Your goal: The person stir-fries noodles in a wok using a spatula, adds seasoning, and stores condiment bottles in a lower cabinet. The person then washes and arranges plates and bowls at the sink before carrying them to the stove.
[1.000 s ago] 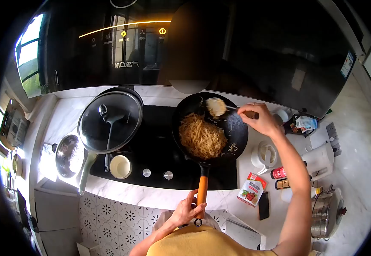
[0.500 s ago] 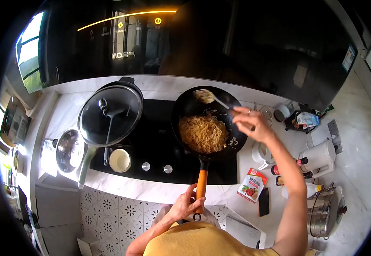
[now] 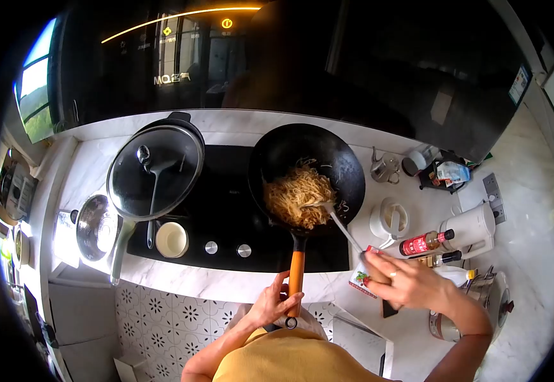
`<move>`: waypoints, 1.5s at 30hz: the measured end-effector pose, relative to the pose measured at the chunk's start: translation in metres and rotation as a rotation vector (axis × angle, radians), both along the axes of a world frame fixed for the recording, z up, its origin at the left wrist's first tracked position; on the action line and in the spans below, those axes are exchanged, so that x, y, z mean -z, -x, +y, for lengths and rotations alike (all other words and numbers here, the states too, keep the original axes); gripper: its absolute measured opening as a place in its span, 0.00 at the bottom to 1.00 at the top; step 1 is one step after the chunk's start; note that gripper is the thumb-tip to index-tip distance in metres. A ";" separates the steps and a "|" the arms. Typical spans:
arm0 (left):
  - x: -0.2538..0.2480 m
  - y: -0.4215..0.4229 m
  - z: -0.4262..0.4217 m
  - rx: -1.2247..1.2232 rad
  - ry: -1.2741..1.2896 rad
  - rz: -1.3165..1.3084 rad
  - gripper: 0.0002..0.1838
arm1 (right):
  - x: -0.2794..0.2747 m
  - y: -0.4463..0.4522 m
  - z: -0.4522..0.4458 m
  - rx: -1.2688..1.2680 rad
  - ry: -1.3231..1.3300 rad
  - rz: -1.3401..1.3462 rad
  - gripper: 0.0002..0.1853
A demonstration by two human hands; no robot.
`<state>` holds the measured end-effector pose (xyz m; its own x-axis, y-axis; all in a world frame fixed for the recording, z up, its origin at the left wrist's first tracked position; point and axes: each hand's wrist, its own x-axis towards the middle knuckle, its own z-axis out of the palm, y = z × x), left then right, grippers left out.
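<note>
Orange wok handle (image 3: 296, 270) in left hand (image 3: 273, 305); spatula (image 3: 344, 228) in right hand (image 3: 412, 281).

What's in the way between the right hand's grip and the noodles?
Nothing visible blocks the way. The right hand's grip holds the spatula, which crosses over the rim of the pan and reaches the noodles. Only that rim lies between.

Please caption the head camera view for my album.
Left hand on the orange handle of a round black wok, right hand holding a long grey-shafted spatula among golden-brown strands of food.
</note>
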<state>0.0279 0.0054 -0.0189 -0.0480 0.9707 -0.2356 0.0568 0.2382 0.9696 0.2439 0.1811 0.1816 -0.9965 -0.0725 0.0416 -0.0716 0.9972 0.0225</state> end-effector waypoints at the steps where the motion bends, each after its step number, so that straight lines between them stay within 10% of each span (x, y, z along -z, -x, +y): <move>1: 0.000 -0.001 0.000 -0.004 0.001 0.018 0.36 | 0.019 0.008 0.002 0.001 0.008 0.005 0.06; 8: 0.002 -0.002 -0.002 -0.021 -0.024 0.028 0.36 | 0.096 0.071 0.050 0.261 0.081 -0.096 0.12; 23: 0.002 -0.004 -0.002 -0.058 -0.012 0.015 0.36 | 0.074 0.048 0.002 0.102 -0.090 -0.162 0.08; 31: 0.001 -0.001 -0.003 -0.017 0.012 0.025 0.37 | 0.041 0.072 0.010 0.331 0.314 -0.066 0.10; 39: 0.006 -0.001 0.000 -0.043 0.014 0.025 0.37 | 0.133 0.066 0.020 0.169 -0.186 0.041 0.10; 45: 0.001 -0.007 -0.003 -0.095 0.029 -0.004 0.37 | 0.118 0.055 -0.004 0.057 -0.071 0.080 0.09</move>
<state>0.0345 0.0025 -0.0198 -0.1384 0.9545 -0.2640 0.0286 0.2703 0.9623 0.1894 0.1771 0.0632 -0.9928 -0.0212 0.1176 -0.0097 0.9952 0.0970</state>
